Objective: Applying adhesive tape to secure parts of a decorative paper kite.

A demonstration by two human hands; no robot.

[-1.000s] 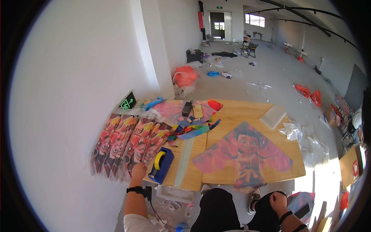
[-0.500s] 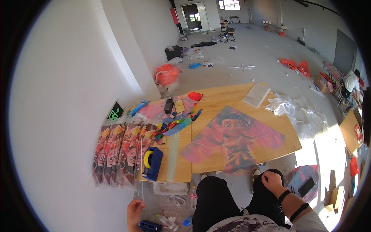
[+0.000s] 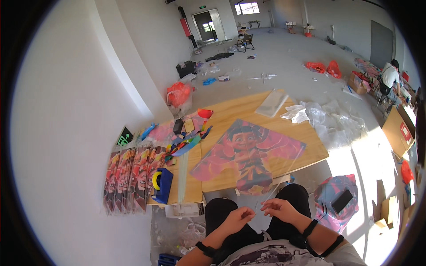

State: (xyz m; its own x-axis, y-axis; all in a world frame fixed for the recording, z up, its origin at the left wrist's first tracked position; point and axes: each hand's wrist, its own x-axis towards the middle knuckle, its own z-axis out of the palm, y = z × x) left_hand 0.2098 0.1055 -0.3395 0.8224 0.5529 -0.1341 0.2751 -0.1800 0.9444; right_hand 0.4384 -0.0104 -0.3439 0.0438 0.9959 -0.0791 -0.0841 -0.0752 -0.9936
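My left hand (image 3: 242, 216) is over my lap, its thumb and fingers pinched at the near end of a thin pale rod (image 3: 284, 176). The rod slants up and right, passing over the right part of the kite. My right hand (image 3: 280, 209) is close beside it, fingers bent together near the rod's lower end; what they pinch is too small to make out. In front of me lies a kite sail (image 3: 248, 153), spread flat, red and pink with a printed cartoon figure. Its lower tip hangs over the table's near edge.
The wooden table (image 3: 222, 122) carries a blue tape dispenser (image 3: 164, 186), a bundle of pale rods (image 3: 183, 177), packed kites (image 3: 133, 179), colourful ribbons (image 3: 188, 146) and a clear plastic sleeve (image 3: 271, 103). A phone (image 3: 342, 201) rests at right. Another person (image 3: 390, 77) sits far right.
My left hand has come from the lower left to my lap, bringing the rod, which has tilted rightward. My right hand has left my thigh and moved left beside it. The view has shifted.
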